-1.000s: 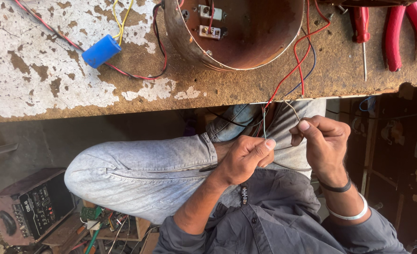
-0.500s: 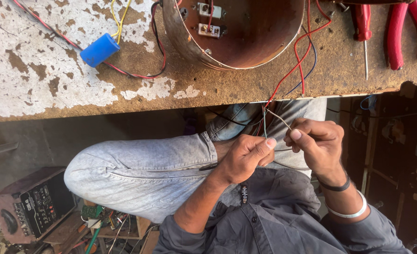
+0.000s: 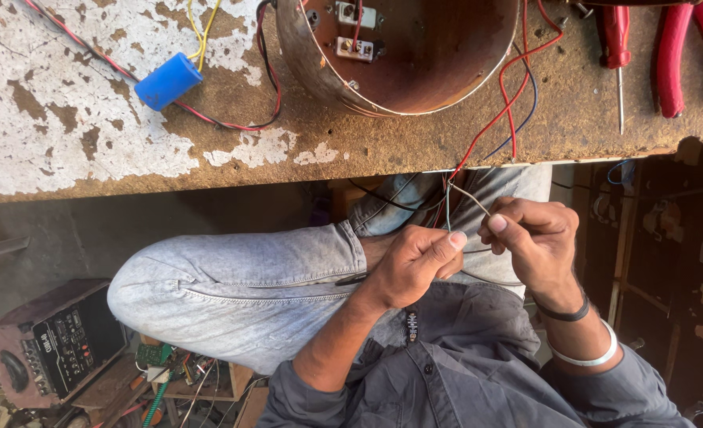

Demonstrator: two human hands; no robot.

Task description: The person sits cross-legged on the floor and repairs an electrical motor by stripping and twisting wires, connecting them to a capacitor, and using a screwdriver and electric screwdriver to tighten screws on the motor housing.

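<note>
Wires: thin wire ends [image 3: 466,198] sit pinched between both hands, just below the drum and off the desk edge, over the person's lap; they run up to the drum, so they are likely held here because the leads reach no further.
Left hand: the left hand [image 3: 415,265] is below the drum, fingers [image 3: 456,239] closed, thumb pressed on the wire, seemingly to steady it.
Right hand: the right hand [image 3: 530,238] is below the drum and a little to its right, fingers closed on the other wire end, thumb tip near the left thumb, so the two ends meet between them.
Red wire: a red wire [image 3: 510,87] loops out of the drum and over the desk edge, down toward the hands; a blue one runs beside it.
Drum: a round metal drum [image 3: 415,55] lies on the desk [image 3: 288,150], its open side up, small terminal blocks showing inside.
Capacitor: a blue capacitor [image 3: 168,81] lies left of the drum, its leads trailing toward it.
Tools: a screwdriver [image 3: 617,55] and red pliers [image 3: 688,55] lie right of the drum, in reach of the right hand.
Box: a dark meter box [image 3: 58,341] stands on the floor, far below-left of the drum.
</note>
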